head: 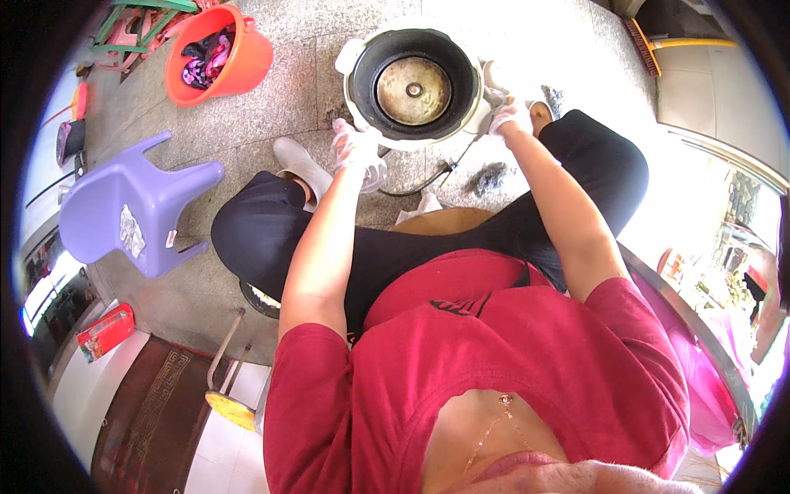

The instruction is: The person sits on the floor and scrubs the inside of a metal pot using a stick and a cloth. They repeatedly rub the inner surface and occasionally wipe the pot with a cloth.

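An electric cooker body [353, 92], white outside with a dark inner wall, stands on the floor between my feet. Its inner pot is out, so the stained round heating plate [407, 77] shows at the bottom. My left hand [359, 151], in a clear plastic glove, is at the cooker's near left side; whether its fingers grip the rim is unclear. Gloved as well, my right hand [512, 117] is beside the cooker's right side, close to my right shoe. Its fingertips are blurred against bright surfaces. A black power cord [426, 184] curves over the floor below the cooker.
An orange bucket [262, 58] holding patterned cloth stands at far left. Nearer are a purple plastic chair [157, 191] with crumpled paper on it and a yellow-topped stool [231, 410]. Dark clumps [487, 179] lie on the tiles. A broom [645, 49] is at far right.
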Available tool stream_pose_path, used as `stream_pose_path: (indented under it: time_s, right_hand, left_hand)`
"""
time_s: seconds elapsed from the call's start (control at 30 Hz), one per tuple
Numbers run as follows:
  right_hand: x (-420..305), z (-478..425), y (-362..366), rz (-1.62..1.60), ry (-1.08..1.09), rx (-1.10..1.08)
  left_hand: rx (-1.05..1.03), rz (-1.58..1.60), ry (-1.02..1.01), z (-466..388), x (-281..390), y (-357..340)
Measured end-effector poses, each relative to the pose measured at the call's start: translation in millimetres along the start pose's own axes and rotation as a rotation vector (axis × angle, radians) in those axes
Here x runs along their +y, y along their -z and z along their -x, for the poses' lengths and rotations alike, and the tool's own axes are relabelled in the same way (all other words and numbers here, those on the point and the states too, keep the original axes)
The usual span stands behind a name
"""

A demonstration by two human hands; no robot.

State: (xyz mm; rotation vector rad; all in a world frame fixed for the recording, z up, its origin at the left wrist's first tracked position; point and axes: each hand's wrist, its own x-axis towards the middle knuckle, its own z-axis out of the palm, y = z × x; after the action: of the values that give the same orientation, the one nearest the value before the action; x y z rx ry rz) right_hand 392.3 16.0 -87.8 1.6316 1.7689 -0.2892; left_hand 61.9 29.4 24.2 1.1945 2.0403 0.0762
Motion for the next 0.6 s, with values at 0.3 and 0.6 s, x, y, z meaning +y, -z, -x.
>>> stream_pose_path:
  time_s: [0.3, 0.6]
  right_hand:
    - [10, -90, 127, -1.611, 0.094, 0.685]
    - [2, -115, 90, -0.876, -0.043, 0.421]
  left_hand:
    - [-0.170, 0.060, -0.078, -21, -5, -15]
    - [-0.240, 0.129, -0.024, -14, 9, -1]
